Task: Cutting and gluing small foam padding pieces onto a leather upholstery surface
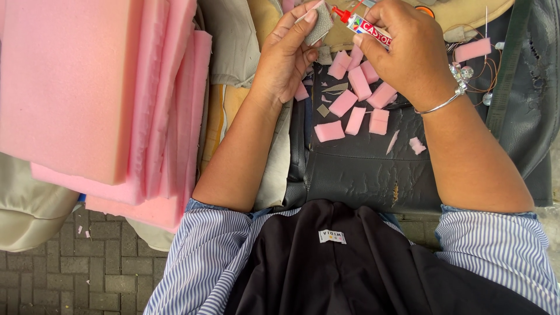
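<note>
My left hand (287, 55) pinches a small grey fabric-covered piece (319, 24) between thumb and fingers, near the top of the view. My right hand (408, 49), with a silver bangle at the wrist, holds a small glue tube (363, 26) with a red nozzle; the nozzle points at the grey piece and almost touches it. Below both hands, several small pink foam blocks (350, 108) lie scattered on a worn black leather surface (361, 169).
A thick stack of large pink foam sheets (99, 99) fills the left side. Beige upholstery pieces (233, 41) lie beside it. At right are another pink foam block (472, 49), glass beads with thin wire (466, 73) and a needle. Brick paving (76, 274) shows at lower left.
</note>
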